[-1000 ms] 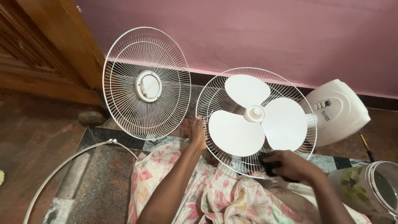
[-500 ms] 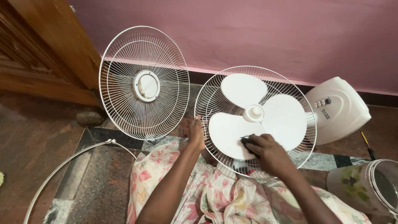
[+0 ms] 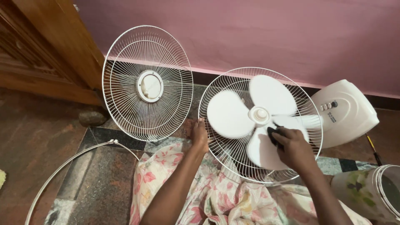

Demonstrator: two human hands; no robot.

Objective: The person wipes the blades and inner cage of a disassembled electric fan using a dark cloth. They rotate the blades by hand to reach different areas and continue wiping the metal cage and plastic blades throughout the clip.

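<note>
White plastic fan blades [image 3: 250, 116] sit inside a white wire rear guard [image 3: 216, 137] lying on the floor by a pink wall. The right hand [image 3: 293, 148] closes around a dark cloth [image 3: 273, 134], pressing it on the lower blade near the hub. The left hand [image 3: 200, 135] grips the guard's left rim. A detached front guard [image 3: 148, 83] leans against the wall, just left.

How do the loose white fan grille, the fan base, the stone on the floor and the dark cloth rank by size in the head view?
1. Loose white fan grille, leaning against the wall.
2. Fan base.
3. Stone.
4. Dark cloth, mostly hidden under the right hand, so its rank against the stone is unsure.
</note>
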